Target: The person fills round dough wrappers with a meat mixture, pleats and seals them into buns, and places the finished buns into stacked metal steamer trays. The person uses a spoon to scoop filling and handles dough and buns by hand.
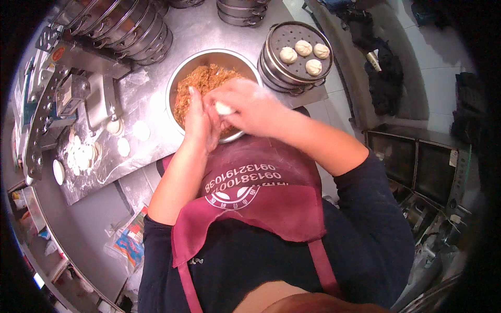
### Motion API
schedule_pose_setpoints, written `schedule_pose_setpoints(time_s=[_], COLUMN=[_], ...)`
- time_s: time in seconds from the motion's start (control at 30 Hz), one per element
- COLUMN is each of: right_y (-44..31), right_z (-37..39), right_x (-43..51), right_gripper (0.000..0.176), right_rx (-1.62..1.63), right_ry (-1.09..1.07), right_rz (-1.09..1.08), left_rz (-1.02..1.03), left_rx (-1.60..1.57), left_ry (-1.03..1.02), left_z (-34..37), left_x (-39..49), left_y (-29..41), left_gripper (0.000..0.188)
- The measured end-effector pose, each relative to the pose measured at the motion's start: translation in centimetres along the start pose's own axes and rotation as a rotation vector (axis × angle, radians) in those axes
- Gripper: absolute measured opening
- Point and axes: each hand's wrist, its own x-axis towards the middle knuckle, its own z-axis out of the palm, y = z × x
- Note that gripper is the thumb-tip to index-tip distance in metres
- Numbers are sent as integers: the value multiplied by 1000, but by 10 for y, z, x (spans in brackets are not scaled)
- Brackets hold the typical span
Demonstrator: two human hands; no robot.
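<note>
Over a steel bowl [171, 107] of brown minced filling [195, 84], my two hands meet around a small white dough bun [224, 108]. My left hand [200, 119] supports it from the left, palm turned inward. The fingers of my right hand [250, 105] close over its top and right side, slightly blurred. Most of the bun is hidden by my fingers. To the right, a round steamer tray [295, 33] with a perforated liner carries several pleated buns [303, 48]. It tops a short stack of steamers.
Floury dough discs [84, 154] lie heaped at the left of the steel table [152, 84], near a dough-rolling machine [90, 64]. Single discs [123, 147] lie closer to the bowl. Tall steamer stacks [129, 35] stand at the back left. Steel shelving [415, 156] is at the right.
</note>
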Motion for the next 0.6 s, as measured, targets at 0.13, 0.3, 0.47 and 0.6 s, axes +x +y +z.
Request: schedule_pose_setpoints(time_s=[0.13, 0.3, 0.47, 0.6], right_y=[62, 141, 169, 172], right_z=[-56, -107, -107, -114], right_x=[-1, 17, 26, 28], right_gripper=[45, 47, 51, 55], right_rx=[-187, -438, -434, -380], right_ry=[90, 144, -141, -204], right_rz=[451, 518, 634, 616], left_rz=[11, 11, 41, 64], left_rx=[76, -1, -78, -98], left_ry=[2, 110, 173, 293], left_z=[-24, -58, -89, -114], left_x=[5, -2, -19, -32], left_y=[1, -2, -6, -3], left_gripper=[73, 64, 59, 57])
